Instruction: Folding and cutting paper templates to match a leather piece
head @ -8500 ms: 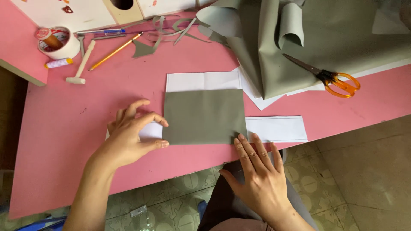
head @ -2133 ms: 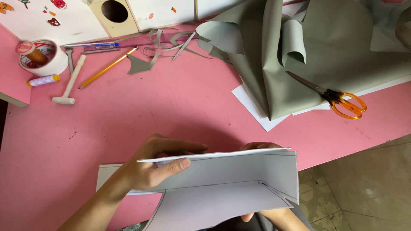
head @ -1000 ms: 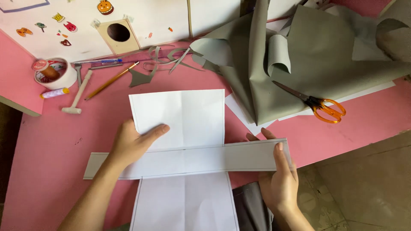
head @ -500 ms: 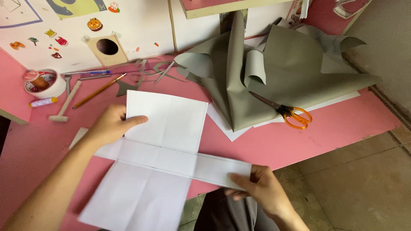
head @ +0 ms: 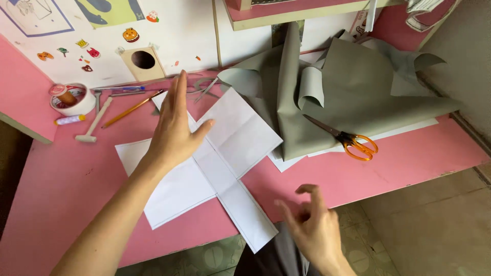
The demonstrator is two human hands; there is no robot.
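A white cross-shaped sheet of card (head: 225, 153) with fold creases lies unfolded on the pink table (head: 76, 194), turned at an angle, one arm overhanging the front edge. My left hand (head: 176, 128) lies flat and open on the middle of the sheet, fingers pointing away from me. My right hand (head: 314, 227) hovers off the table's front edge, fingers loosely curled and blurred, holding nothing and touching nothing.
A crumpled grey sheet (head: 358, 87) covers the back right, with orange-handled scissors (head: 353, 143) on it. At back left lie a tape roll (head: 69, 99), a pencil (head: 133, 108), a small hammer-like tool (head: 92, 125) and a box with a round hole (head: 143, 62).
The folded grey-and-white piece has been opened into a flat white cross and rotated clockwise. My right hand let go of its end and drew back off the table.
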